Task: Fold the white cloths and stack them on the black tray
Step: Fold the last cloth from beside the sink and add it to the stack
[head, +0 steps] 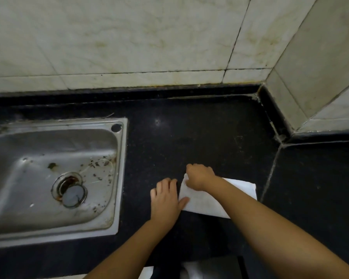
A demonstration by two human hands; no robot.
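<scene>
- White cloth (pixel 208 200) flat on black counter (pixel 189 133), near the front edge, right of the sink; already folded into a rough rectangle, far right corner showing past the right forearm.
- Left hand (pixel 165 198) palm down on the counter just beside the cloth's left edge; fingers straight and slightly spread, thumb laid onto the cloth's near left corner, pressing rather than gripping.
- Right hand (pixel 199 176) over the cloth's far left corner; fingers curled under and pinching that corner, a small peak of fabric lifted beside the knuckles.
- Right forearm crossing the cloth diagonally, hiding its middle.
- Steel sink (pixel 54 178) set in the counter at left; round drain with a plug disc, brown specks and stains scattered on the basin floor, a round hole in the rim's far right corner.
- Pale marble-look wall tiles (pixel 129 37) behind the counter, dark grout lines, a tiled corner jutting in at right.
- Seam in the counter running from that corner toward the front, just right of the cloth.
- At the bottom edge, more white fabric (pixel 199 268) partly in view below the counter front, beside a dark shape; cannot tell whether that is the tray.
</scene>
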